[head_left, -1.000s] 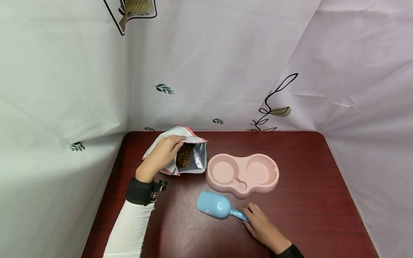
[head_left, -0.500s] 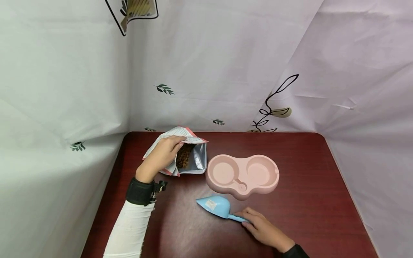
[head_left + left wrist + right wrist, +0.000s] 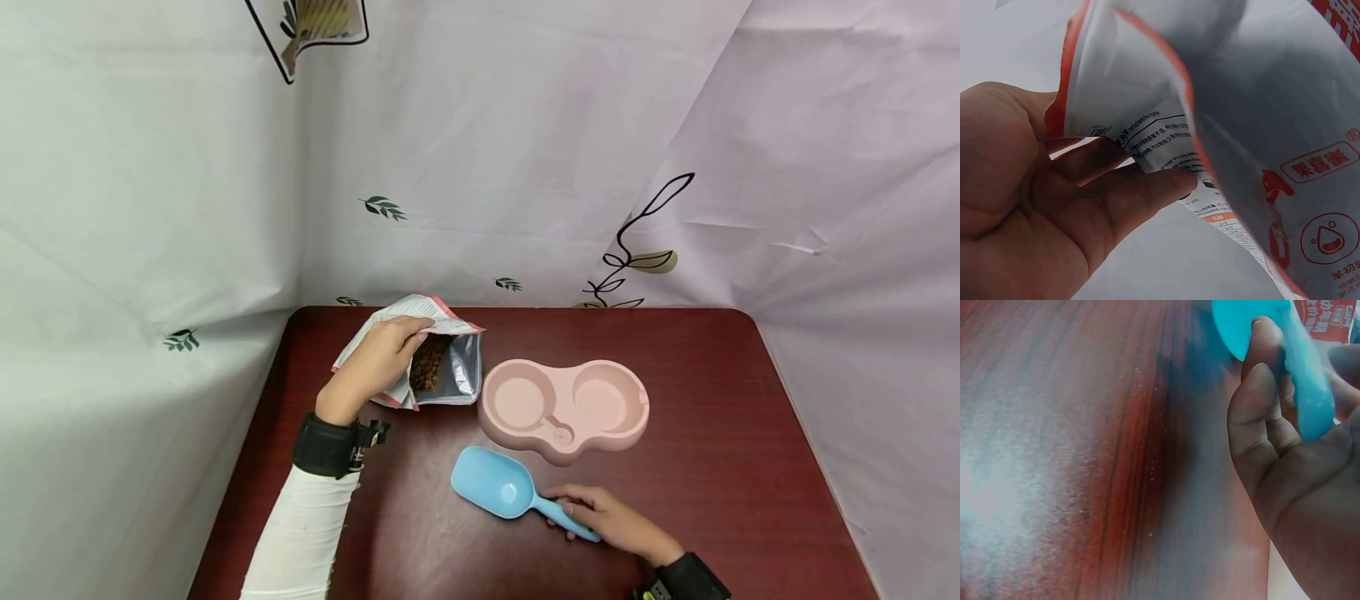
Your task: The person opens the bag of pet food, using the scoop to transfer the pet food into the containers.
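Note:
At the back left of the table, my left hand point(image 3: 382, 354) holds the top edge of a white and red pet food bag point(image 3: 467, 367). The bag's mouth gapes toward the right, with brown kibble point(image 3: 427, 364) inside. In the left wrist view the thumb and fingers point(image 3: 1166, 187) grip the printed bag wall point(image 3: 1141, 75). My right hand point(image 3: 607, 518) grips the handle of a light blue scoop point(image 3: 495, 483) at the front. Its hollow faces up, and the scoop points left. In the right wrist view the fingers curl round the scoop handle point(image 3: 1310, 394).
A pink double pet bowl point(image 3: 565, 392) stands just right of the bag and behind the scoop. The dark red table point(image 3: 712, 417) has rounded back corners. Pale fabric point(image 3: 510, 167) with leaf prints hangs behind and along both sides.
My right hand has turned the scoop from hollow down, through its edge, to hollow up. The left hand and the bag stay where they were.

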`<act>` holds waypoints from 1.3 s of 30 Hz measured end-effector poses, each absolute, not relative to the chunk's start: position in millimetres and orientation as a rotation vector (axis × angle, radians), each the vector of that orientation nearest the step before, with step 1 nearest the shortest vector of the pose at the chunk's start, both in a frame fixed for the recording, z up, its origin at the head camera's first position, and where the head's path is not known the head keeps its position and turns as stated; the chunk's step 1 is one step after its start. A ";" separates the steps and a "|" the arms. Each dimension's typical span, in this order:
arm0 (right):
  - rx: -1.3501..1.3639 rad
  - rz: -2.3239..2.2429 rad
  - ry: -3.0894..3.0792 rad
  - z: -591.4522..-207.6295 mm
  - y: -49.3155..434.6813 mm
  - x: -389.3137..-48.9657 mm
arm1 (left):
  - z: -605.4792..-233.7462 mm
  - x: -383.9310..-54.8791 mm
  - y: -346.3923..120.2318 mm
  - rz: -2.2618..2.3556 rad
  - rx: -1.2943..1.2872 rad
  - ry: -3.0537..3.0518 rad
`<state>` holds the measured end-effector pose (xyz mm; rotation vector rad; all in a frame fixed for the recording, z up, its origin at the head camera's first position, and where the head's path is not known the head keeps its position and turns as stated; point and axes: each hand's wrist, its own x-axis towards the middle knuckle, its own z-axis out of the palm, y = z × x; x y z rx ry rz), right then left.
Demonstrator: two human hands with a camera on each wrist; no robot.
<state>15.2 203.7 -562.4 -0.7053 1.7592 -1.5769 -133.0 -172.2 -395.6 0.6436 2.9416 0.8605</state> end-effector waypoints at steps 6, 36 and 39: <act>-0.671 -1.512 1.885 -562.4 203.8 13.4 | -396.2 -133.0 -171.6 0.864 0.640 2.937; -0.640 -1.438 1.746 -567.7 167.7 12.1 | -398.7 -132.1 -170.1 0.871 0.661 2.949; -0.632 -1.442 1.778 -561.5 169.0 11.7 | -399.0 -131.8 -169.8 0.875 0.654 2.956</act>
